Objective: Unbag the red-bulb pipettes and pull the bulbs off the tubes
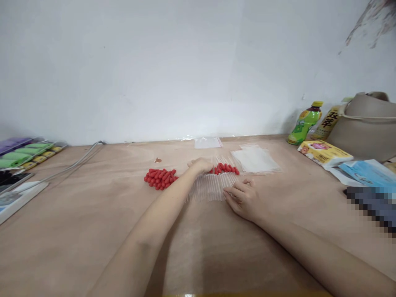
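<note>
A row of clear plastic tubes [213, 187] lies side by side on the brown table. Several small red pieces [227, 168] line the far ends of the tubes at the right. My left hand [201, 165] reaches over the far left end of the row, beside a red piece; its fingertips are hard to make out. At the right end of the tubes rests my right hand [243, 196], fingers curled, and what it touches is too small to tell. A pile of red pieces [159, 178] sits left of my left forearm.
Clear bags [256, 159] lie behind my right hand, with another bag [208, 142] near the wall. Bottles [305, 123], a tissue pack [324, 152], a blue packet [365, 173] and a beige bag [365, 128] stand right. Coloured packs [27, 152] and a cable [77, 163] are left.
</note>
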`<action>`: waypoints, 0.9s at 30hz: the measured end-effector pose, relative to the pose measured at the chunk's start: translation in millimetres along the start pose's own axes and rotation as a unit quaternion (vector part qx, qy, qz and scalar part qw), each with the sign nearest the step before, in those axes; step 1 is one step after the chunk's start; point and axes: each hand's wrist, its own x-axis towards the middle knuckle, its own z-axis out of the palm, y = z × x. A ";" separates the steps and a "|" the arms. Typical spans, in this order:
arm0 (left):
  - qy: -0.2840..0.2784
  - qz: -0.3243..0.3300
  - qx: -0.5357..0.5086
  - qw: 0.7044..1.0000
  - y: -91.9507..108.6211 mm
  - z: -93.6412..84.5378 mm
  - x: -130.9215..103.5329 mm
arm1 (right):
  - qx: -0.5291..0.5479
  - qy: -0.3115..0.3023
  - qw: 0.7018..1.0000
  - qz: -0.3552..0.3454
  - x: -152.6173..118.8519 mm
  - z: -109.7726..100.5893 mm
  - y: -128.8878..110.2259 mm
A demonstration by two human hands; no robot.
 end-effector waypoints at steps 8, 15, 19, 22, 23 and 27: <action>0.138 0.065 0.084 0.985 -28.2 -25.8 -75.3 | 0.012 0.051 0.998 0.022 1.1 0.0 1.5; 0.312 0.338 0.118 0.880 -92.1 -4.4 -133.5 | 0.016 0.034 0.999 -0.026 11.6 1.8 -9.5; 0.292 0.345 0.107 0.886 -95.0 7.2 -138.9 | 0.016 -0.018 0.997 -0.078 15.1 5.9 -16.4; 0.283 0.349 0.085 0.889 -87.5 9.9 -139.9 | 0.017 -0.030 0.996 -0.087 18.7 10.0 -19.3; 0.282 0.352 0.079 0.889 -85.5 10.0 -140.2 | 0.016 -0.027 0.996 -0.085 19.9 11.5 -20.0; 0.269 0.363 0.066 0.890 -82.2 9.0 -141.4 | 0.023 -0.016 0.996 -0.087 22.3 17.9 -22.1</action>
